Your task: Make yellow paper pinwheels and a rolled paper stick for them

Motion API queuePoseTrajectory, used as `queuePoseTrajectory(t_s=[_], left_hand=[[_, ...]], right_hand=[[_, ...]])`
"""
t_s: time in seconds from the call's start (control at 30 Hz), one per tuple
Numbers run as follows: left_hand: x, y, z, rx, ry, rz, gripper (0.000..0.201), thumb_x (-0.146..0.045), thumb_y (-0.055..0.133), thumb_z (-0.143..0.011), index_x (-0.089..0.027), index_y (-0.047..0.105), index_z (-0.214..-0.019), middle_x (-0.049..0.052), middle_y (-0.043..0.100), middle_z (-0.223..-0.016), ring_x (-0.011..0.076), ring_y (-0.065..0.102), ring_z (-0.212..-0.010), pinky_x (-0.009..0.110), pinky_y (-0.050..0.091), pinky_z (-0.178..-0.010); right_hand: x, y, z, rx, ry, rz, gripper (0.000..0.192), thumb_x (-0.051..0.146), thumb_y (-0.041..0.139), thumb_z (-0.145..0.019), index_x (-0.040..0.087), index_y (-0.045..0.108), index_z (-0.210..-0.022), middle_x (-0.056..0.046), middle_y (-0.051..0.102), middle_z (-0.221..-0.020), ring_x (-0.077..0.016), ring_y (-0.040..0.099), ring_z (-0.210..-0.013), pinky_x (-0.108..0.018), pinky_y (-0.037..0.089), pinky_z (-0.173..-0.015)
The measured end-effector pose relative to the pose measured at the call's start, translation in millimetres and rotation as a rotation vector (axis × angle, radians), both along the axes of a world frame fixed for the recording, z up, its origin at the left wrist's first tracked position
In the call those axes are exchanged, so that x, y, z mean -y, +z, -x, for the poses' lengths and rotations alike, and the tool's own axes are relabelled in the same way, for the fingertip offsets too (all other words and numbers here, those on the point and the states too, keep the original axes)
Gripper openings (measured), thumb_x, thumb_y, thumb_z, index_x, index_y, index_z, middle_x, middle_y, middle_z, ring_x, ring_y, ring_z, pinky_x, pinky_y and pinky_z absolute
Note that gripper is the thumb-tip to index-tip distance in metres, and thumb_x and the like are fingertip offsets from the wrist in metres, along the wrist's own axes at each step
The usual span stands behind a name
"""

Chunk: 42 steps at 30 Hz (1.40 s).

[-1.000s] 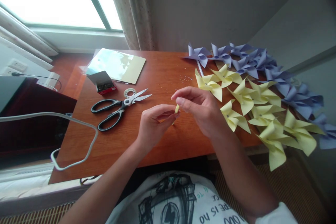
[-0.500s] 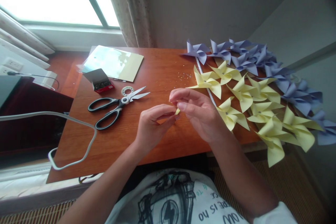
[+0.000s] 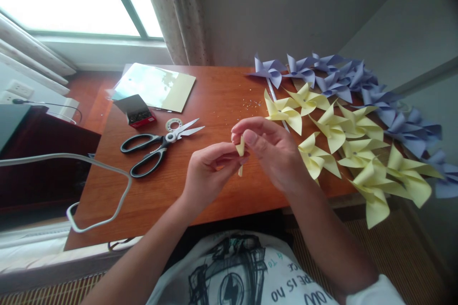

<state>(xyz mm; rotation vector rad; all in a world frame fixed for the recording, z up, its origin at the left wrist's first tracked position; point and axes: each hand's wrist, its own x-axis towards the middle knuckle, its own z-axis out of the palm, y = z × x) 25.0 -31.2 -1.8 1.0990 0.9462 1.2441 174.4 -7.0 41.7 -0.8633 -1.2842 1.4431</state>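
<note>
Small yellow piece (image 3: 241,147), apparently paper, is up between the fingertips over the near part of the wooden tabletop (image 3: 214,200), a narrow end of it poking out below. The left hand (image 3: 207,169) pinches it between thumb and fingers; the right hand (image 3: 275,152) is curled close, thumb and fingertips nearly together at its upper end — whether they grip it or only brush it, I cannot tell. The step in hand looks like fine shaping, a fold or a roll, of this one piece. The next move, I'd judge, calls for a steady left pinch and small, light right-finger turns — too hard a squeeze could crease it. Open scissors (image 3: 171,137) lie to the left, yellow pinwheels (image 3: 315,155) and purple pinwheels (image 3: 270,72) to the right, none of them touched by the left hand
</note>
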Motion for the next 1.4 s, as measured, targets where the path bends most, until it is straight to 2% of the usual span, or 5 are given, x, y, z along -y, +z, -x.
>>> queuePoseTrajectory(t_s=[0.33,0.6,0.73,1.07,1.4], left_hand=[[-4.1,6.1,5.5,0.273,-0.159,0.305,0.018,-0.023,0.085,-0.075,-0.019,0.078,-0.091,0.003,0.077,-0.081,0.0132,0.071,-0.072,0.021,0.058,-0.069],[-6.6,5.7,21.1,0.324,-0.354,0.58,0.018,-0.027,0.086,-0.072,-0.014,0.076,-0.08,0.002,0.068,-0.071,0.007,0.062,-0.061,0.012,0.047,-0.054],[-9.5,-3.3,24.8,0.247,-0.332,0.53,0.027,-0.04,0.076,-0.083,-0.013,0.075,-0.082,0.004,0.068,-0.071,0.0094,0.061,-0.061,0.016,0.048,-0.053],[-16.8,-2.6,25.5,0.125,-0.12,0.109,0.021,-0.026,0.073,-0.088,-0.02,0.077,-0.108,0.006,0.077,-0.102,0.0168,0.069,-0.098,0.024,0.054,-0.089],[-24.9,-7.6,29.3,0.32,-0.281,0.205,0.015,-0.019,0.076,-0.084,-0.017,0.079,-0.099,0.006,0.078,-0.081,0.0165,0.074,-0.072,0.025,0.062,-0.067]], right_hand=[[-10.2,-6.8,-15.7,0.609,-0.182,-0.706,0.039,0.009,0.053,-0.095,0.028,0.064,-0.127,-0.006,0.068,-0.12,-0.0201,0.063,-0.112,-0.037,0.057,-0.092],[-14.3,-22.5,-34.5,0.904,-0.019,-1.113,0.023,0.014,0.063,-0.094,0.028,0.073,-0.108,-0.004,0.075,-0.11,-0.0226,0.06,-0.105,-0.039,0.055,-0.09],[-9.7,-36.1,-30.7,0.797,0.004,-0.885,0.019,0.016,0.061,-0.096,0.025,0.075,-0.105,-0.005,0.076,-0.101,-0.0206,0.062,-0.094,-0.037,0.054,-0.085],[10.4,-53.2,-9.4,0.111,0.23,0.348,0.025,0.04,0.084,-0.075,0.019,0.078,-0.086,-0.001,0.071,-0.08,-0.0161,0.063,-0.078,-0.03,0.051,-0.077],[12.0,-60.9,-12.5,0.067,0.382,0.482,0.024,0.036,0.085,-0.072,0.017,0.079,-0.084,-0.001,0.071,-0.08,-0.0145,0.06,-0.076,-0.03,0.049,-0.078]])
